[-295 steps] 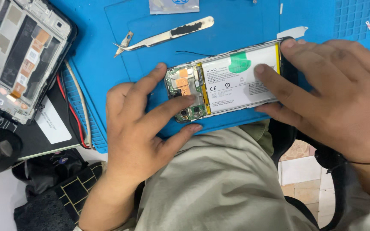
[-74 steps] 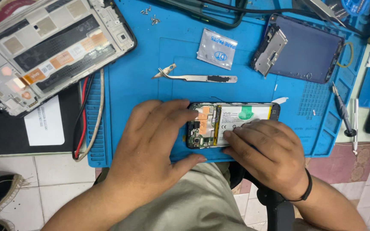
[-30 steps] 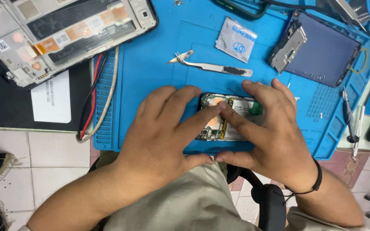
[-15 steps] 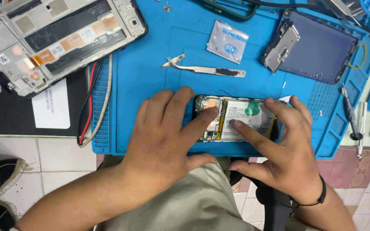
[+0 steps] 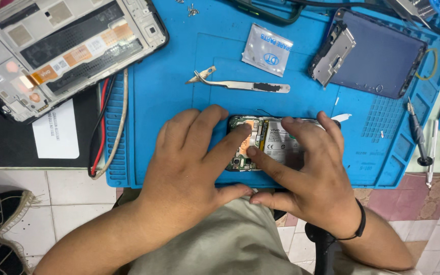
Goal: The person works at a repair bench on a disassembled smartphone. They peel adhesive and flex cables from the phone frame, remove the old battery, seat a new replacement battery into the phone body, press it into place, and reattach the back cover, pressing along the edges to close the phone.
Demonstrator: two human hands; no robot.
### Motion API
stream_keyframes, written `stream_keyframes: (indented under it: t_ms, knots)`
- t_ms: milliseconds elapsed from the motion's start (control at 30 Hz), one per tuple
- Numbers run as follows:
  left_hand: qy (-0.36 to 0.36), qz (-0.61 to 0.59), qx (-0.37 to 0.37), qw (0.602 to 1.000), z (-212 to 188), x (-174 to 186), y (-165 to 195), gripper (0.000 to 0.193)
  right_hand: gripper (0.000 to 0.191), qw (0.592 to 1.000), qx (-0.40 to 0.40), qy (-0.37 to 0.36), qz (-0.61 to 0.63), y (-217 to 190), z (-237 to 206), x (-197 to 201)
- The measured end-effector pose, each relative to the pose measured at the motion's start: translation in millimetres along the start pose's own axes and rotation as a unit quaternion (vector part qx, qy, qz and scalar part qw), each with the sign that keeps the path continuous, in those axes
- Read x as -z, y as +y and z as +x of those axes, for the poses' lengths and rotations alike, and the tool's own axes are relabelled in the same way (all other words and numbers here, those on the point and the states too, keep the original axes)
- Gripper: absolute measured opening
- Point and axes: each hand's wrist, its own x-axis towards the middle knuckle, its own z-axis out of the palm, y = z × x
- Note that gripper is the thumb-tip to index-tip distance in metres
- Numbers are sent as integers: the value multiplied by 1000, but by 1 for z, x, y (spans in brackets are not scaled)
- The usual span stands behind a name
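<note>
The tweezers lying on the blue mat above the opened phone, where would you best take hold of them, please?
Probably at the middle of the tweezers, near the dark grip patch, coming from above. They lie flat and nearly level, with the bent tip at the left and clear blue mat on both long sides.

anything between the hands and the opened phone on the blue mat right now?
Nothing visible. Both the left hand and the right hand already rest on the opened phone, fingers pressing on its board and battery. The tweezers and the foil packet lie apart, farther up the blue mat.
</note>
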Motion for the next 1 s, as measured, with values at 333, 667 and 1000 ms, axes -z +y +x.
stream_keyframes:
  t_ms: [333, 667, 1000]
  knots:
    - [3, -11, -21, 1000, -2, 0, -3, 68, 64, 998, 1, 49, 24, 3, -6, -5]
    - [-3, 0, -10, 1000, -3, -1, 0, 77, 64, 992, -78, 99, 9, 21, -25, 12]
    - [18, -8, 12, 1000, -3, -2, 0, 78, 50, 977, -164, 134, 32, 40, -50, 32]
